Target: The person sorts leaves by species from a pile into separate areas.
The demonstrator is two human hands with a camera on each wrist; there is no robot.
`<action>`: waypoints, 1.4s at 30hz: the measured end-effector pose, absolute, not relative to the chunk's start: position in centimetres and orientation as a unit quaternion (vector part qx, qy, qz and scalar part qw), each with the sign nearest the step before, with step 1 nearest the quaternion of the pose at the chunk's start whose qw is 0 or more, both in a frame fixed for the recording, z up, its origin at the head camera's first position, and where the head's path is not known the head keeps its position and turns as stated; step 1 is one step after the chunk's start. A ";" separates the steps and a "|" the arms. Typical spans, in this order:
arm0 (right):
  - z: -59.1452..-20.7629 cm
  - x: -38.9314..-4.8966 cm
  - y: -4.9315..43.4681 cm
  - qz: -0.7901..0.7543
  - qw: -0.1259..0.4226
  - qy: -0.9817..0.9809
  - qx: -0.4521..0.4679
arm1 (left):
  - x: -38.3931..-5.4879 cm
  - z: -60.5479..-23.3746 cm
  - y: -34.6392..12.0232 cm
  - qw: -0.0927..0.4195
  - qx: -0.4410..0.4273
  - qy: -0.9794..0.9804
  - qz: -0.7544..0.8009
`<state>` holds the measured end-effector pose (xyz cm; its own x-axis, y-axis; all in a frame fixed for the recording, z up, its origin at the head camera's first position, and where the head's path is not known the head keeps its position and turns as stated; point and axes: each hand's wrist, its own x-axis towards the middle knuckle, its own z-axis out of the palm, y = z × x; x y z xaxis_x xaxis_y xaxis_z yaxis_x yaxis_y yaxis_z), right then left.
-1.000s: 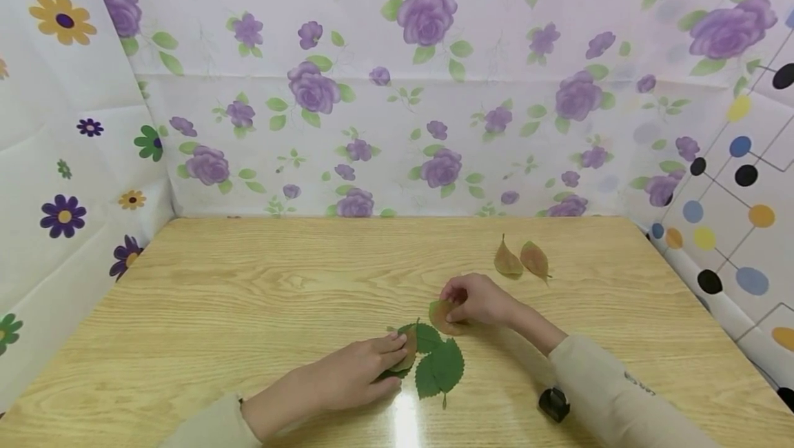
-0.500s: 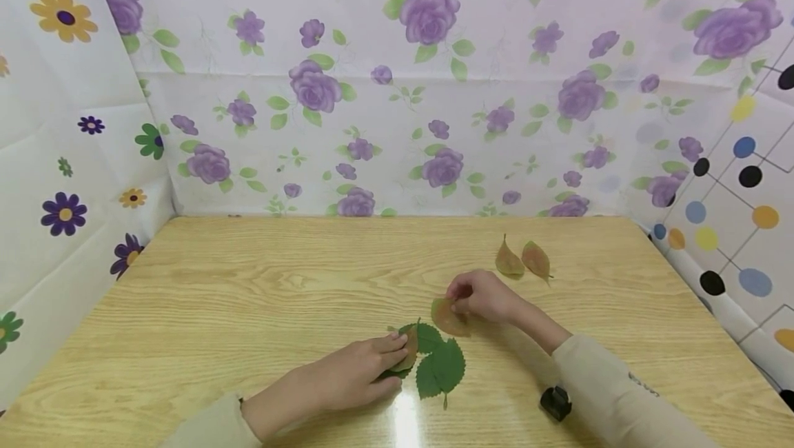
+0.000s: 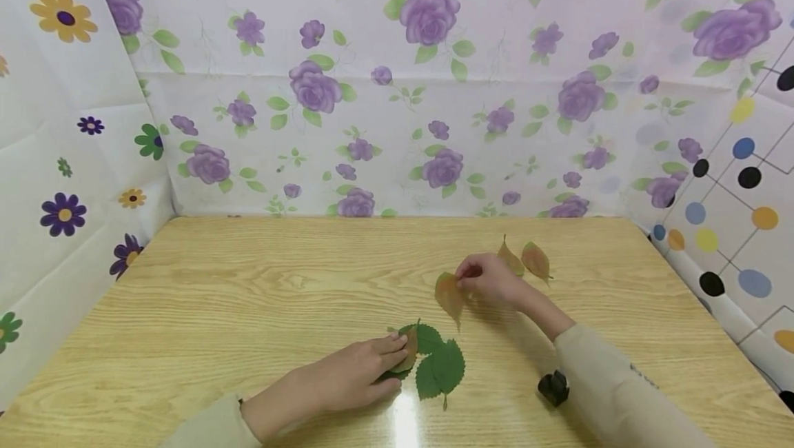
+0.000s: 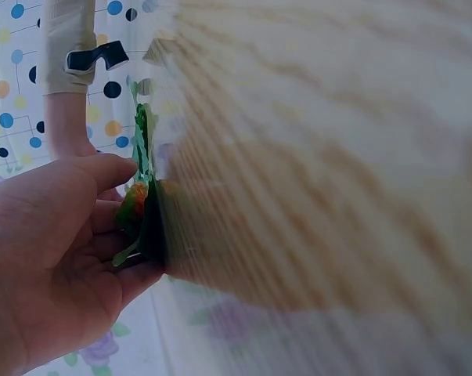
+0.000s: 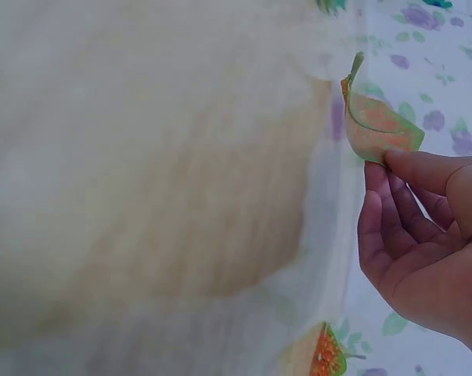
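Observation:
My right hand (image 3: pixel 493 281) pinches a reddish-brown leaf (image 3: pixel 448 293) by its edge between thumb and fingertips. The right wrist view shows this leaf (image 5: pixel 380 125) curled, its stem pointing up. Lower down, my left hand (image 3: pixel 347 373) rests on a small group of leaves, fingers fairly straight. Beneath its fingertips is another brown leaf (image 3: pixel 409 351), partly covered, on top of green leaves. A green leaf (image 3: pixel 428 338) and a larger serrated green leaf (image 3: pixel 440 369) lie to the right of these fingertips. In the left wrist view, the fingers touch the green leaves (image 4: pixel 145 211) from the side.
Two more brown leaves, a left one (image 3: pixel 510 258) partly behind the right hand and a right one (image 3: pixel 536 260), lie farther back on the wooden table (image 3: pixel 248 282). A black clip-like object (image 3: pixel 554 387) is beside the right sleeve. Patterned sheets enclose the table's back and sides.
My right hand has lifted the brown leaf and moved it away from the green leaves, toward the back of the table. The left hand stays in place.

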<state>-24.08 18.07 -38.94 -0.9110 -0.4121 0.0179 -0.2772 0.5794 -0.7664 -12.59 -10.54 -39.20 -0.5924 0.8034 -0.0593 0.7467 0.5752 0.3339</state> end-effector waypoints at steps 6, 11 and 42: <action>-38.3 -25.2 18.9 -0.417 0.057 0.892 -0.167 | -12.5 -39.1 -10.5 0.108 0.438 0.881 0.139; -37.9 -26.2 20.2 -0.437 0.056 0.886 -0.140 | -12.5 -39.1 -10.6 0.112 0.435 0.882 0.140; -39.8 -29.7 23.6 -0.437 0.050 0.896 -0.060 | -12.5 -39.1 -10.5 0.109 0.442 0.880 0.137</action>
